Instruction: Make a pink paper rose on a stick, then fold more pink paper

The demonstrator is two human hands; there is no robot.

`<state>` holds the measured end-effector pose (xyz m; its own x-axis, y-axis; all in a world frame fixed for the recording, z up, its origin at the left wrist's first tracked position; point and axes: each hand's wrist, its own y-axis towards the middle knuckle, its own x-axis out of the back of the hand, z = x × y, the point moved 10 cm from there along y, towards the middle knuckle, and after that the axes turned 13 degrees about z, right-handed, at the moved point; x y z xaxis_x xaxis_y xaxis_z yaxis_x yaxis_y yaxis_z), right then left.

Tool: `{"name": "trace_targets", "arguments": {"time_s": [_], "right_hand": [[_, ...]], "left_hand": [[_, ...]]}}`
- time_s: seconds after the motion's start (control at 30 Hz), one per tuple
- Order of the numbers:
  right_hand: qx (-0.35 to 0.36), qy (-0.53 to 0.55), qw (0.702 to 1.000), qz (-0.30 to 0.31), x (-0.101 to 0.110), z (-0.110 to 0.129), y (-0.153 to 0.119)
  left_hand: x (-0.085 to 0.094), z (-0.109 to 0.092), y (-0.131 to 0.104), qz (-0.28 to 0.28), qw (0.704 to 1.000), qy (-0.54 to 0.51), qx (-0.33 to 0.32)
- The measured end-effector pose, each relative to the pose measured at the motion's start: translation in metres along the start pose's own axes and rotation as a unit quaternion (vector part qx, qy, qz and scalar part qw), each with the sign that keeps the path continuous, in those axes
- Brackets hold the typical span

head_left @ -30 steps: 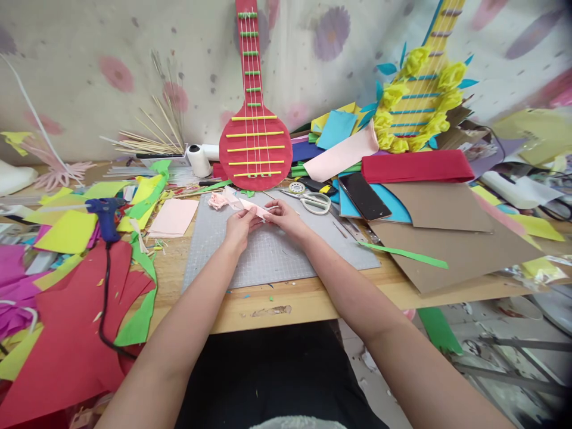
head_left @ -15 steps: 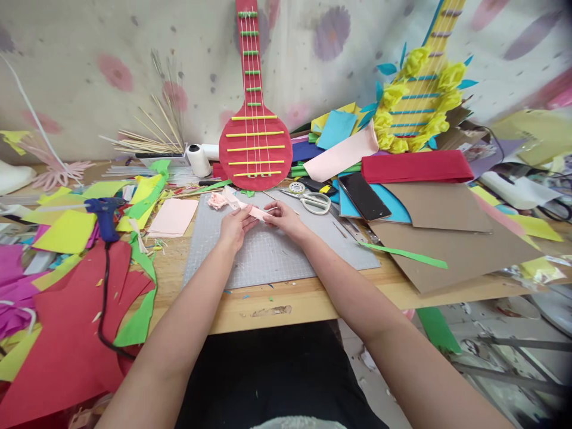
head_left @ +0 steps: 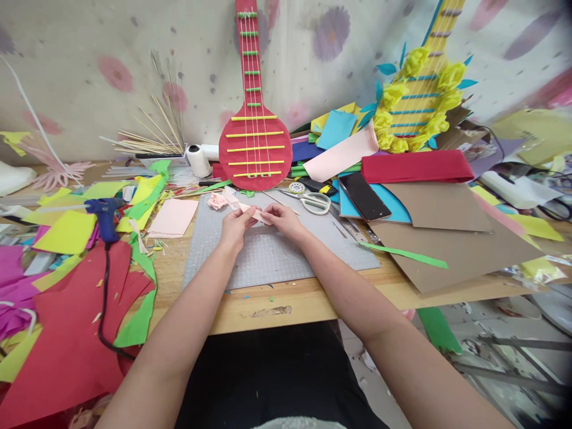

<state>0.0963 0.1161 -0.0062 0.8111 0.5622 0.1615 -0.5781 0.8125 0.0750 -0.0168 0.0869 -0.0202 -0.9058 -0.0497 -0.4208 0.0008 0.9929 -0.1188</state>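
My left hand pinches a narrow pale pink paper strip above the grey cutting mat. Close beside it, my right hand pinches the strip's right end, its fingers closed. The strip's other end reaches up and left, next to a pink paper flower at the mat's upper left corner. Scissors with pale handles lie on the mat's upper right.
A blue glue gun and pink paper squares are at the left. A red paper instrument stands behind the mat. A black phone and brown cardboard are on the right.
My hands have come closer together on the strip. The left fingers have shifted slightly to the right, and the right hand's fingers are drawn more closely together.
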Motion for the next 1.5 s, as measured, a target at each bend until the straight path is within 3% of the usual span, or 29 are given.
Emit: {"name": "trace_targets", "arguments": {"time_s": [0.23,0.5,0.63,0.73,0.87,1.07,1.23,1.5], "right_hand": [[-0.054,0.026,0.998,-0.012,0.008,-0.018,0.001],[-0.095,0.074,0.993,0.004,0.013,-0.023,-0.004],[-0.106,0.017,0.994,0.006,0.018,-0.018,-0.008],[-0.059,-0.073,0.996,-0.009,0.020,-0.003,-0.010],[-0.006,-0.148,0.989,0.020,0.003,0.011,-0.009],[-0.050,-0.080,0.994,0.057,-0.009,0.002,-0.007],[-0.085,-0.055,0.992,0.075,-0.008,-0.007,-0.009],[-0.112,-0.030,0.990,0.074,-0.006,-0.008,-0.012]], "left_hand": [[0.009,-0.006,-0.002,-0.030,0.999,-0.030,-0.010],[0.016,-0.008,-0.001,-0.031,0.999,-0.015,0.005],[0.017,-0.011,-0.001,-0.025,1.000,-0.011,-0.004],[0.016,-0.012,-0.002,-0.020,1.000,-0.004,-0.014],[0.009,-0.008,-0.002,0.005,1.000,0.008,-0.011],[0.005,-0.006,-0.001,0.016,1.000,0.004,-0.013],[0.017,-0.012,-0.001,-0.031,0.999,-0.018,-0.035],[0.024,-0.007,0.001,-0.026,0.999,-0.025,0.002]]}}
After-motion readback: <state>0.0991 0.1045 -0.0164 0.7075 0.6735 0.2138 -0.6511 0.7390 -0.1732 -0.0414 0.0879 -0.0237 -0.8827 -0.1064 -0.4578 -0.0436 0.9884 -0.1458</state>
